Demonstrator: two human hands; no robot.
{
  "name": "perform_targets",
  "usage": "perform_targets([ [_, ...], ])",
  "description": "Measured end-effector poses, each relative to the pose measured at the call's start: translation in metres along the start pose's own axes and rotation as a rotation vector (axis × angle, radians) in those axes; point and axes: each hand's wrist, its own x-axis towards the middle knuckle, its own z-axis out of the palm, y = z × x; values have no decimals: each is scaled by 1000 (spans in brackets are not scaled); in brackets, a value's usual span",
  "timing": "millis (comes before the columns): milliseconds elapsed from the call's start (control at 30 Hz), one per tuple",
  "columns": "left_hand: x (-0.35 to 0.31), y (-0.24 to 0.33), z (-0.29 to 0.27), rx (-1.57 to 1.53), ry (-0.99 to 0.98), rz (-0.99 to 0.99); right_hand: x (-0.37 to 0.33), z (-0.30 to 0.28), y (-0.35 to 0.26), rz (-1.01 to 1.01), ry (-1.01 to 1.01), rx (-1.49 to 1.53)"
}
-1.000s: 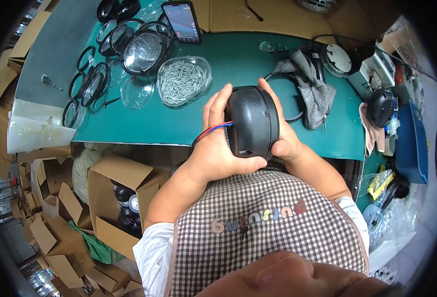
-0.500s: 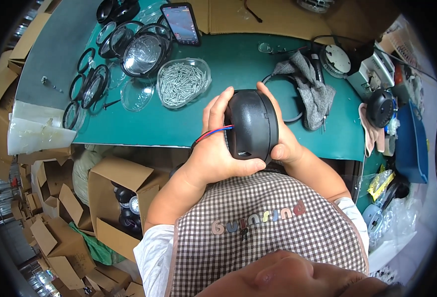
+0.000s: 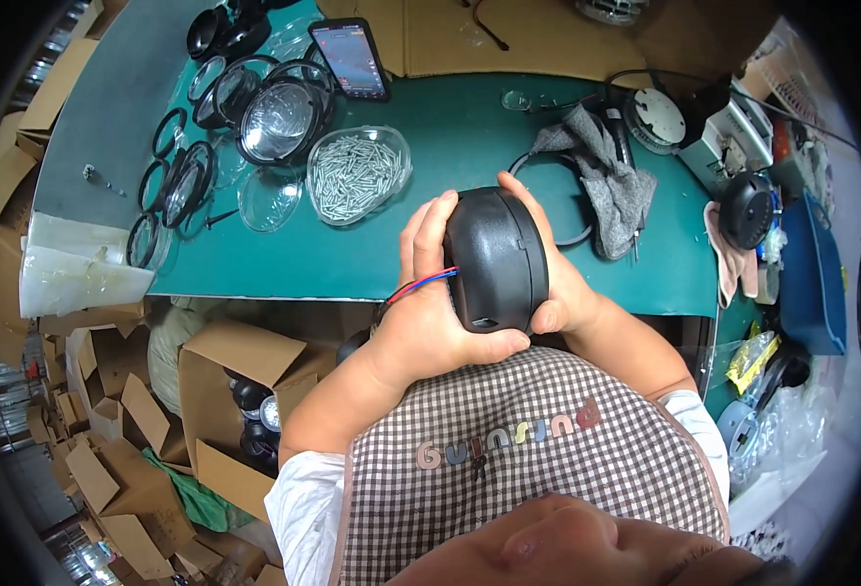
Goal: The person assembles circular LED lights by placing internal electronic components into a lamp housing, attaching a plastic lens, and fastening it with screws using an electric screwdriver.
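Observation:
Between my two hands I hold a round black plastic lamp housing (image 3: 494, 256), tilted on its edge above the front of the green table. My left hand (image 3: 423, 311) wraps its left side, fingers over the top and thumb along the bottom. On the opposite rim, my right hand (image 3: 559, 278) grips with its thumb low and fingers behind. Red and blue wires (image 3: 429, 281) come out of the housing's left side and run across my left hand. A small slot shows near the bottom of the housing. Its far side is hidden.
Beyond my left hand stands a clear tub of screws (image 3: 357, 176). Black rings and clear lenses (image 3: 279, 119) pile up at the back left, beside a phone (image 3: 350, 59). A grey cloth (image 3: 601, 181) lies to the right. An open cardboard box (image 3: 240, 352) stands below the table edge.
The housing stays in both hands, almost unmoved. The table and its contents sit slightly lower and further left in the picture, as the view has shifted a little.

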Motion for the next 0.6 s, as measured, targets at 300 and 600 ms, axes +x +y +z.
perform_targets([
  [300,3,-3,-3,-28,-40,-24,0,2,-1,2,72,-74],
  [600,15,-23,-5,-227,-69,161,0,3,-8,5,71,54],
])
